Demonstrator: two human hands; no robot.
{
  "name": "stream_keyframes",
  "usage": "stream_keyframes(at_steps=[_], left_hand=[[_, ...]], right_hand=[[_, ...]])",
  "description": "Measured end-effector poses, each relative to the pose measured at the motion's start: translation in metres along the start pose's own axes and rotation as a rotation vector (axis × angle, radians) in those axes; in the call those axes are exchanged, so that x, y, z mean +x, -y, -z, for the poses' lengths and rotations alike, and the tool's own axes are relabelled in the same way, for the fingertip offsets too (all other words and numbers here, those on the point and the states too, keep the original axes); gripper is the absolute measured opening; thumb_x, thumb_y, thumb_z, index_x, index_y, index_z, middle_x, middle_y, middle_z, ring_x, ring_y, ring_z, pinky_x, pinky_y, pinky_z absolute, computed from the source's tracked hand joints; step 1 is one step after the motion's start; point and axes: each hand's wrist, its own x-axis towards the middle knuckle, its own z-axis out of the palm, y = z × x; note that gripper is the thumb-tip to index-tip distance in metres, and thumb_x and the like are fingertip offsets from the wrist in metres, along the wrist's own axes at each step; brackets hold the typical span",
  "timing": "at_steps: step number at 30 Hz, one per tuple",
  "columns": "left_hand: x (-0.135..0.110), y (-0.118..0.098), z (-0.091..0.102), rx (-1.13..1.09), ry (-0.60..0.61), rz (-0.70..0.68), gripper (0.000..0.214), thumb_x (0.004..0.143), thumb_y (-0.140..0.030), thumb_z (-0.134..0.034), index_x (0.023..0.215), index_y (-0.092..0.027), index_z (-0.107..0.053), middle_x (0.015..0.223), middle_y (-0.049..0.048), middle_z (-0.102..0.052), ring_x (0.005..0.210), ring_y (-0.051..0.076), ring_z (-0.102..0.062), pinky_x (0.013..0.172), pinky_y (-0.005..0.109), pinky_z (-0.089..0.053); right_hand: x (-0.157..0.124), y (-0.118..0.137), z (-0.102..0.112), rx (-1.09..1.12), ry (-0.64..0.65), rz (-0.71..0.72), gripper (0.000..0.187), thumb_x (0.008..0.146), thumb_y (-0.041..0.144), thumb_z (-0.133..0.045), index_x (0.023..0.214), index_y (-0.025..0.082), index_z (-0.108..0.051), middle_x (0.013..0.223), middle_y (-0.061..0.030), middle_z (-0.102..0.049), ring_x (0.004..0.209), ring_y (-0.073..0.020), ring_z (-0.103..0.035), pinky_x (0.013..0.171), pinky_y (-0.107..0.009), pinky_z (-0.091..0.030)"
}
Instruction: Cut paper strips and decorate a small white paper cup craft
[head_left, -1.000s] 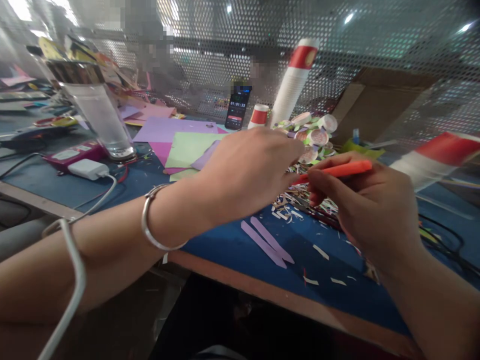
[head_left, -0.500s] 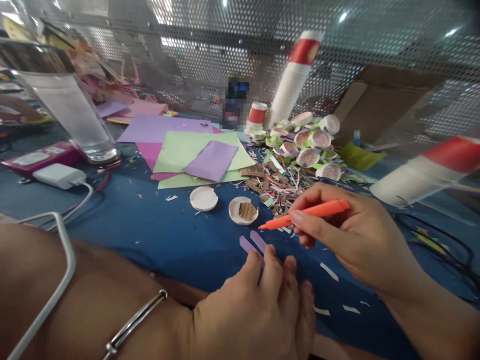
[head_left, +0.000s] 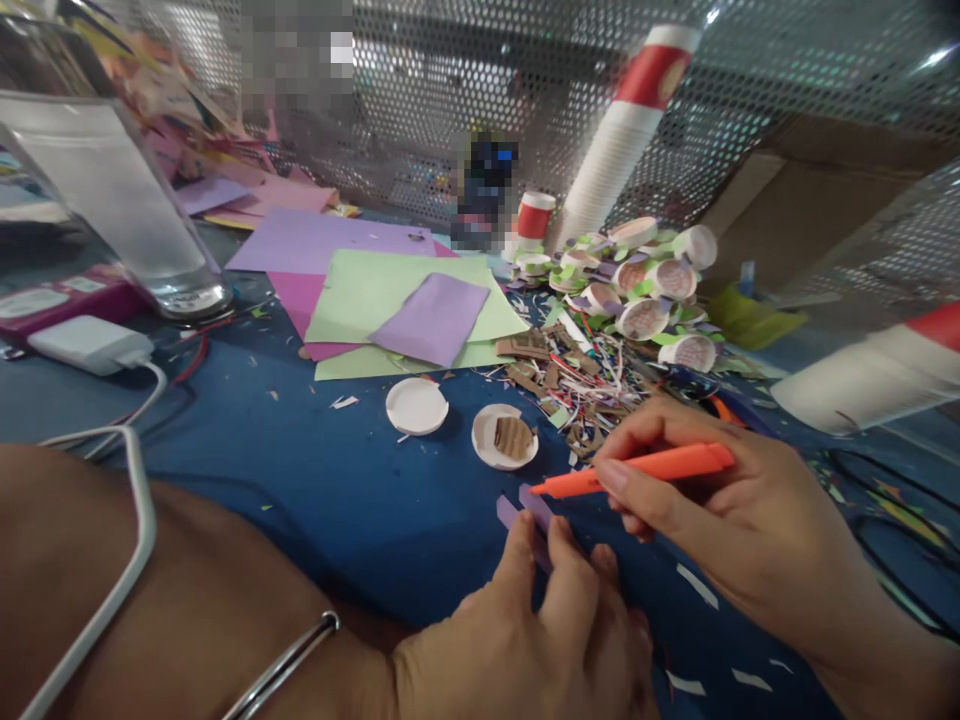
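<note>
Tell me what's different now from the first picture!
The left hand came down and now rests on the purple strips, uncovering two white discs. The right hand brought the orange marker to one strip's end; whether it touches, I can't tell. The marker stayed in the right hand, and the green paper stayed put.

We have paper strips (head_left: 508, 511) near, two discs (head_left: 417, 407) just beyond, paper sheets (head_left: 345, 305) behind those, scrap pile (head_left: 600, 372) right, glass (head_left: 124, 195) left.
</note>
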Motion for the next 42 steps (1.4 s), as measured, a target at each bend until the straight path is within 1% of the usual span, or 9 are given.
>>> stream_keyframes(at_steps=[6,10,14,19,26,30,34,38,42], left_hand=[[0.001,-0.006,-0.008,0.011,-0.011,-0.001,0.037,0.104,-0.017,-0.044,0.129,-0.02,-0.072,0.125,0.0056,-0.077,0.104,0.024,-0.074,0.091,0.039,-0.064],[0.001,-0.015,-0.012,0.031,-0.035,0.099,0.033,0.102,-0.018,-0.052,0.129,-0.022,-0.072,0.125,0.0045,-0.077,0.109,0.027,-0.072,0.093,0.043,-0.064],[0.001,-0.012,-0.005,0.062,0.055,0.057,0.036,0.104,-0.017,-0.052,0.134,-0.027,-0.068,0.136,0.0008,-0.072,0.117,0.025,-0.069,0.099,0.042,-0.062],[0.002,-0.008,-0.001,0.1,0.074,0.007,0.038,0.104,-0.014,-0.051,0.136,-0.027,-0.068,0.136,0.0004,-0.072,0.117,0.023,-0.069,0.096,0.04,-0.062],[0.0,-0.01,-0.005,0.136,0.077,-0.01,0.038,0.105,-0.016,-0.051,0.138,-0.028,-0.066,0.139,0.0022,-0.071,0.12,0.022,-0.069,0.099,0.041,-0.061],[0.0,-0.005,0.001,0.134,0.135,-0.092,0.044,0.102,-0.014,-0.054,0.143,-0.027,-0.061,0.142,0.0066,-0.068,0.122,0.024,-0.069,0.1,0.044,-0.06],[0.001,-0.002,0.009,0.115,0.176,-0.101,0.046,0.1,-0.013,-0.057,0.143,-0.025,-0.06,0.147,0.0094,-0.065,0.123,0.026,-0.069,0.099,0.046,-0.061],[0.0,-0.002,0.011,0.083,0.156,-0.086,0.046,0.099,-0.013,-0.056,0.143,-0.026,-0.062,0.142,0.0078,-0.068,0.123,0.026,-0.068,0.1,0.044,-0.061],[-0.001,-0.006,0.003,0.094,0.121,-0.062,0.043,0.101,-0.013,-0.054,0.141,-0.025,-0.062,0.143,0.0082,-0.067,0.122,0.026,-0.068,0.099,0.045,-0.061]], right_hand=[[-0.001,0.0,-0.002,-0.008,0.004,-0.032,0.02,0.089,0.041,-0.071,0.076,0.026,-0.069,0.063,0.0036,-0.065,0.049,-0.0143,-0.058,0.048,-0.029,-0.045],[0.0,0.0,-0.004,0.016,0.004,-0.056,0.02,0.088,0.042,-0.073,0.075,0.027,-0.07,0.063,0.0036,-0.065,0.047,-0.0147,-0.057,0.046,-0.029,-0.044],[-0.001,0.001,-0.006,0.046,0.006,-0.099,0.019,0.085,0.043,-0.075,0.075,0.028,-0.07,0.064,0.0039,-0.066,0.048,-0.015,-0.057,0.045,-0.029,-0.043],[-0.002,0.004,-0.007,0.025,-0.009,-0.137,0.025,0.091,0.048,-0.069,0.077,0.027,-0.07,0.067,0.0021,-0.067,0.05,-0.0156,-0.057,0.047,-0.03,-0.044],[0.002,-0.004,-0.003,-0.009,0.0,-0.023,0.021,0.089,0.042,-0.073,0.074,0.028,-0.07,0.064,0.0041,-0.066,0.048,-0.0145,-0.059,0.048,-0.028,-0.047],[0.003,-0.008,-0.003,-0.037,-0.01,-0.017,0.016,0.09,0.037,-0.073,0.077,0.028,-0.069,0.063,0.0063,-0.066,0.048,-0.0128,-0.059,0.049,-0.026,-0.046],[0.001,-0.007,-0.003,-0.047,-0.025,-0.004,0.017,0.088,0.037,-0.074,0.074,0.028,-0.068,0.062,0.0054,-0.066,0.048,-0.0139,-0.059,0.048,-0.027,-0.046],[0.0,-0.003,-0.003,-0.081,-0.068,-0.044,0.022,0.089,0.042,-0.07,0.073,0.028,-0.067,0.062,0.004,-0.065,0.047,-0.0152,-0.057,0.05,-0.03,-0.048],[0.002,-0.001,-0.004,-0.11,-0.1,-0.024,0.025,0.091,0.04,-0.068,0.069,0.027,-0.066,0.058,0.0033,-0.064,0.047,-0.0155,-0.058,0.05,-0.03,-0.048]])
